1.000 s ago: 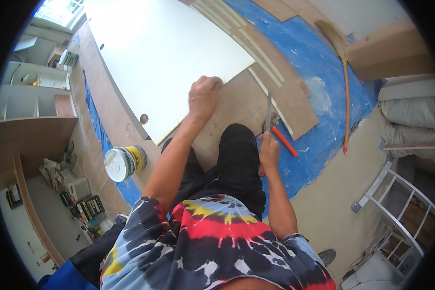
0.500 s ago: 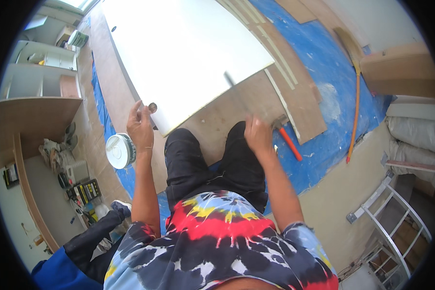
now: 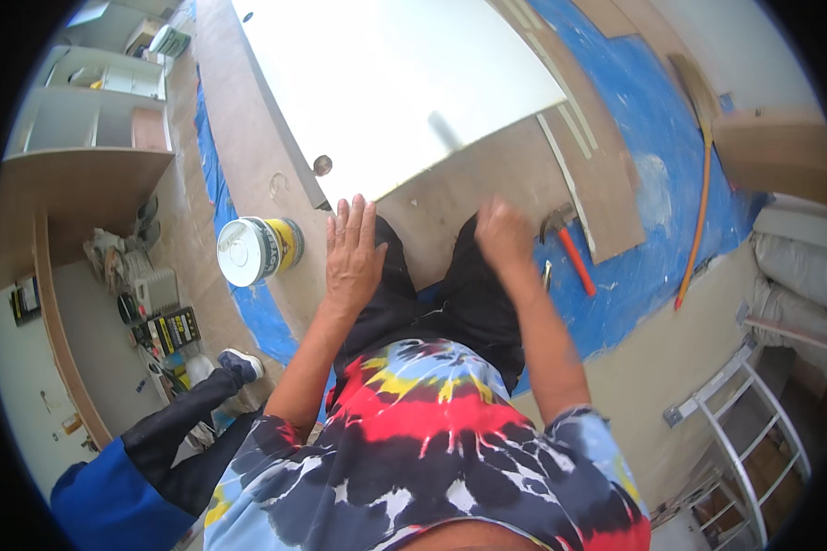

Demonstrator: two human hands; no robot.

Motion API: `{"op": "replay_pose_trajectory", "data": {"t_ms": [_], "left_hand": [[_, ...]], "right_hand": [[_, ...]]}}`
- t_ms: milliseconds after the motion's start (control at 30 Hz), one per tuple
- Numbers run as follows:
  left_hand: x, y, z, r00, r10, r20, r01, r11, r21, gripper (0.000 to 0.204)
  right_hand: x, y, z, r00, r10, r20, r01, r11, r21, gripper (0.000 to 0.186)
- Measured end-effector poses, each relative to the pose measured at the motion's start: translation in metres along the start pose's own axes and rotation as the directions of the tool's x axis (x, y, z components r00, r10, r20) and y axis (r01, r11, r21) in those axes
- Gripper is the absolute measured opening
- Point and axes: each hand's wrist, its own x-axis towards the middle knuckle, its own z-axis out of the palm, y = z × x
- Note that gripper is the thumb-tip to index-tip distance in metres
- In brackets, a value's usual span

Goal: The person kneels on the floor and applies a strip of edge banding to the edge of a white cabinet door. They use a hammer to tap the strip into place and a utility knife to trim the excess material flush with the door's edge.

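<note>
A large white panel (image 3: 404, 73) lies in front of me, with a round cup-shaped recess (image 3: 322, 165) near its near left corner. My left hand (image 3: 354, 262) is open and palm down, its fingers stretched out close to that corner and nothing in its grasp. My right hand (image 3: 505, 237) is closed, above my right knee. A blurred thin tool with a dark end (image 3: 445, 130) reaches from it over the panel's near edge; motion smears its kind. To the right of that hand, a claw hammer (image 3: 574, 257) with a red handle lies on the floor.
A lidded white and yellow bucket (image 3: 243, 253) stands left of my hand. Brown boards (image 3: 616, 220) and blue sheeting (image 3: 657, 266) lie under and around the panel. A broom (image 3: 696, 211) and a ladder (image 3: 749, 413) are at right. Another person's leg (image 3: 184, 404) extends at lower left.
My left hand has left the recess and moved right to the near corner, fingers straightened. My right hand keeps its grip on the blurred tool. The view has shifted slightly.
</note>
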Motion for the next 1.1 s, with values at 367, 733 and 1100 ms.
{"op": "replay_pose_trajectory", "data": {"t_ms": [367, 733, 1100], "left_hand": [[-0.001, 0.010, -0.007, 0.995, 0.091, -0.045, -0.089, 0.995, 0.045, 0.029], [-0.001, 0.013, -0.025, 0.992, 0.056, 0.117, -0.066, 0.994, 0.092, 0.025], [-0.004, 0.005, -0.037, 0.993, -0.017, 0.114, 0.019, 1.000, -0.013, 0.028]], "right_hand": [[-0.135, 0.183, 0.092, 0.834, 0.550, -0.041, -0.538, 0.828, 0.155, 0.046], [-0.198, 0.221, 0.176, 0.691, 0.593, -0.413, -0.546, 0.803, 0.238, 0.022], [-0.139, 0.216, 0.156, 0.898, 0.353, -0.265, -0.355, 0.934, 0.040, 0.033]]}}
